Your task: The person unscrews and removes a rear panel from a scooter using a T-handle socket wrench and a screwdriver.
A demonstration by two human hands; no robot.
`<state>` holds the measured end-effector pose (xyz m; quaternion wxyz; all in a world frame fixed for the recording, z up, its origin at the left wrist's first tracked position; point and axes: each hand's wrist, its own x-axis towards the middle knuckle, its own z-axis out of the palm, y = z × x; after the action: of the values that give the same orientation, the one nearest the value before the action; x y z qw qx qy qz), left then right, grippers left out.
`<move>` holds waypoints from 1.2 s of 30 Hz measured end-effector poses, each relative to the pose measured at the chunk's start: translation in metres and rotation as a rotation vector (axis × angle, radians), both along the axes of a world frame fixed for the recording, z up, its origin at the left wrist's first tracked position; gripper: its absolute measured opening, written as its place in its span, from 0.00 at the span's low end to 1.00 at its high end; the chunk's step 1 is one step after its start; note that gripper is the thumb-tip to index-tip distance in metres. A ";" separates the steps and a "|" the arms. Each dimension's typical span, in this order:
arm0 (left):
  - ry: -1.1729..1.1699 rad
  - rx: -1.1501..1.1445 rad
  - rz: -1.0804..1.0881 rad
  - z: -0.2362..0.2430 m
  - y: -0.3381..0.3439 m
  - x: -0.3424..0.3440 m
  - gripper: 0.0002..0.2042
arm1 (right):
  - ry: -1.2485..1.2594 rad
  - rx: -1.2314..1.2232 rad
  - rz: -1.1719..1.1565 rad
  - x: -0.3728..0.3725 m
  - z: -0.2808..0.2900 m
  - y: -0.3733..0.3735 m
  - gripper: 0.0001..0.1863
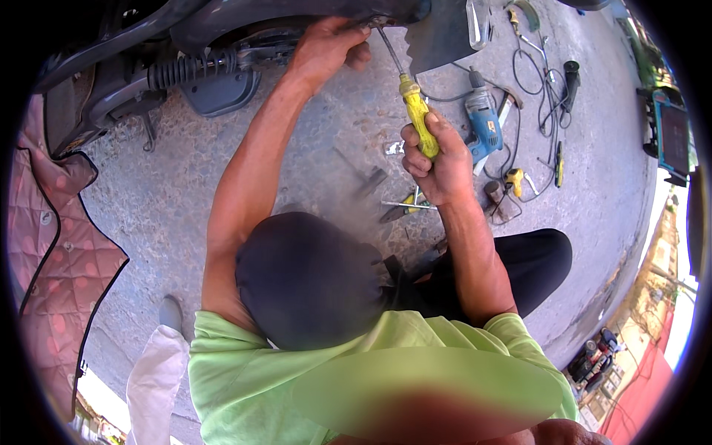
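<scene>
My right hand (442, 161) is closed around the yellow handle of a screwdriver (412, 100), which tilts up and left. Its metal shaft runs to the underside of a dark motor scooter (289, 22) at the top. There my left hand (326, 53) reaches up beside the screwdriver's tip, thumb and fingers bent against the scooter's lower edge. What those fingers pinch, if anything, is hidden. A dark flap (445, 48) with a jagged edge hangs just right of the shaft.
A blue power drill (483, 122) lies on the concrete right of my right hand, with cables and several hand tools around it. A hammer (371, 182) and pliers (400, 211) lie nearer me. A quilted pink cover (67, 274) hangs at left, near another person's pale trouser leg (154, 378).
</scene>
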<state>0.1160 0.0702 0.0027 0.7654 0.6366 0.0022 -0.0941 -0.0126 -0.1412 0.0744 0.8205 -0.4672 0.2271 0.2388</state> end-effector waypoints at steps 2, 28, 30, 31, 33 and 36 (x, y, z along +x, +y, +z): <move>-0.002 0.001 0.013 0.001 -0.001 -0.001 0.12 | 0.043 0.165 -0.002 0.001 -0.004 -0.006 0.27; -0.001 0.005 0.007 0.002 -0.001 -0.002 0.13 | -0.075 0.165 0.088 0.005 -0.018 -0.013 0.27; -0.011 0.021 0.017 0.003 -0.002 -0.003 0.13 | -0.293 -0.496 0.118 0.000 -0.003 0.009 0.26; -0.021 0.027 0.021 0.003 -0.003 -0.004 0.13 | -0.478 -0.723 0.119 -0.003 -0.009 0.013 0.23; -0.019 0.026 0.025 0.004 -0.004 -0.004 0.13 | -0.480 -0.723 0.116 -0.003 -0.011 0.015 0.24; 0.013 0.018 0.029 0.007 -0.006 -0.005 0.13 | -0.479 -0.720 0.114 -0.004 -0.013 0.017 0.24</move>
<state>0.1108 0.0638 0.0094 0.7608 0.6428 0.0171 -0.0872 -0.0162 -0.1237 0.0612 0.6203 -0.7774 0.0731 0.0741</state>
